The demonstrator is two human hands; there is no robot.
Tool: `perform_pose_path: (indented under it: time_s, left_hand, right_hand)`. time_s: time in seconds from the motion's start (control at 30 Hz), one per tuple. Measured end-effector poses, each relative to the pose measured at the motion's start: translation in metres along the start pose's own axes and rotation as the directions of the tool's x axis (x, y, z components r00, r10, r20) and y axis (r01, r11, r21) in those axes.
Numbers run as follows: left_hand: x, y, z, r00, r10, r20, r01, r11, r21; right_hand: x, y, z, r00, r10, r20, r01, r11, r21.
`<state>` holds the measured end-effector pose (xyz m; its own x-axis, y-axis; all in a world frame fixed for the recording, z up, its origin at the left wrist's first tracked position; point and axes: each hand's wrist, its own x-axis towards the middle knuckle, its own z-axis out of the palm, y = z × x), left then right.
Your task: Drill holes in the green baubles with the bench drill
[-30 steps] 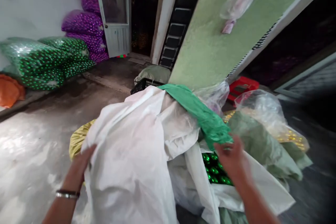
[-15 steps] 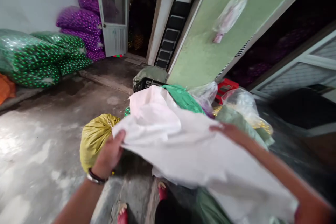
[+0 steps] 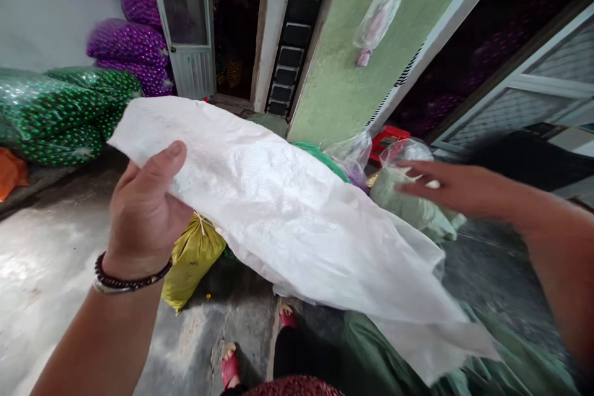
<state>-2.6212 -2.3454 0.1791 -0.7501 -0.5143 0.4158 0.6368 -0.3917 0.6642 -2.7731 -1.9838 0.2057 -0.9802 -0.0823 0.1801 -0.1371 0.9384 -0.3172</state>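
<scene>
A long white woven sheet or sack (image 3: 288, 198) stretches across the middle of the head view, slanting down to the right. My left hand (image 3: 148, 204) grips its left part, thumb on top and fingers underneath. To the right my right hand (image 3: 427, 179) is off the sheet, fingers apart and slightly blurred, in front of a pale green sack (image 3: 408, 204). Below my left hand stands a tied yellow sack (image 3: 195, 260). Dark green sacking (image 3: 385, 352) lies under the sheet's lower right end.
Bags of green beads (image 3: 55, 117) and purple beads (image 3: 130, 43) are piled at the left wall. A black step ladder (image 3: 292, 43) leans beside the doorway. A red crate (image 3: 390, 136) sits near the green pillar (image 3: 343, 74). My feet (image 3: 229, 365) are below.
My right hand has let go of the white sheet and moved right. My left hand has moved left and up, and the sheet now lies more spread out between.
</scene>
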Motion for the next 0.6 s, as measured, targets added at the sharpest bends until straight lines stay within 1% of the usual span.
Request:
perform_pose_path:
  time_s: [0.03,0.07,0.1,0.13,0.17,0.2,0.23,0.27,0.3,0.33,0.37,0.4,0.43,0.47,0.5,0.53,0.57,0.6]
  left_hand:
    - [-0.002,0.000,0.007,0.999,-0.030,0.013,0.030,1.000,0.007]
    - [-0.005,-0.002,0.014,0.998,-0.062,0.031,0.062,0.998,0.011]
    - [-0.009,-0.005,0.023,0.994,-0.091,0.054,0.090,0.996,0.010]
    - [-0.012,-0.007,0.033,0.990,-0.112,0.085,0.112,0.994,0.005]
    - [-0.015,-0.009,0.043,0.984,-0.132,0.118,0.133,0.991,-0.002]
    - [-0.017,-0.011,0.053,0.977,-0.148,0.151,0.152,0.988,-0.010]
    - [-0.018,-0.013,0.062,0.969,-0.163,0.186,0.169,0.985,-0.019]
    - [-0.019,-0.013,0.069,0.959,-0.177,0.221,0.187,0.982,-0.026]
    - [-0.019,-0.014,0.074,0.948,-0.188,0.257,0.203,0.979,-0.030]
    - [-0.017,-0.015,0.077,0.934,-0.202,0.294,0.219,0.975,-0.027]
    - [-0.016,-0.016,0.077,0.921,-0.217,0.323,0.232,0.973,-0.010]
    - [-0.014,-0.017,0.074,0.910,-0.235,0.343,0.241,0.970,0.024]
    - [-0.012,-0.019,0.069,0.903,-0.254,0.348,0.244,0.967,0.074]
    - [-0.012,-0.022,0.061,0.897,-0.278,0.344,0.242,0.960,0.143]
    - [-0.012,-0.025,0.050,0.887,-0.313,0.340,0.245,0.942,0.230]
    - [-0.015,-0.029,0.036,0.871,-0.359,0.336,0.250,0.912,0.326]
    - [-0.020,-0.035,0.020,0.839,-0.425,0.341,0.263,0.864,0.428]
    - [-0.027,-0.041,0.001,0.782,-0.518,0.346,0.296,0.798,0.525]
  right_hand:
    - [-0.017,-0.005,-0.006,0.996,-0.084,0.013,0.083,0.995,0.063]
    - [-0.037,-0.012,-0.008,0.974,-0.222,0.045,0.212,0.965,0.157]
    - [-0.059,-0.021,-0.006,0.911,-0.411,0.032,0.387,0.879,0.278]
    - [-0.081,-0.031,0.000,0.822,-0.570,0.008,0.536,0.778,0.329]
    - [-0.101,-0.041,0.011,0.745,-0.667,-0.002,0.640,0.715,0.283]
    - [-0.117,-0.050,0.024,0.702,-0.708,-0.077,0.707,0.679,0.196]
    - [-0.126,-0.055,0.037,0.651,-0.748,-0.130,0.759,0.646,0.085]
    - [-0.130,-0.057,0.048,0.679,-0.716,-0.161,0.726,0.688,-0.003]
    - [-0.128,-0.055,0.055,0.743,-0.637,-0.203,0.645,0.764,-0.037]
    - [-0.121,-0.052,0.058,0.833,-0.516,-0.197,0.523,0.852,-0.022]
    - [-0.111,-0.047,0.055,0.915,-0.358,-0.185,0.369,0.929,0.030]
    - [-0.101,-0.041,0.047,0.963,-0.201,-0.178,0.221,0.971,0.096]
    - [-0.092,-0.037,0.036,0.974,-0.080,-0.214,0.114,0.981,0.154]
    - [-0.083,-0.034,0.022,0.961,-0.018,-0.276,0.075,0.977,0.198]
    - [-0.077,-0.033,0.007,0.935,0.004,-0.355,0.077,0.973,0.216]
    - [-0.073,-0.032,-0.007,0.900,-0.002,-0.436,0.102,0.973,0.207]
    - [-0.069,-0.031,-0.020,0.867,-0.025,-0.498,0.132,0.975,0.180]
    - [-0.067,-0.028,-0.031,0.841,-0.049,-0.539,0.141,0.981,0.131]
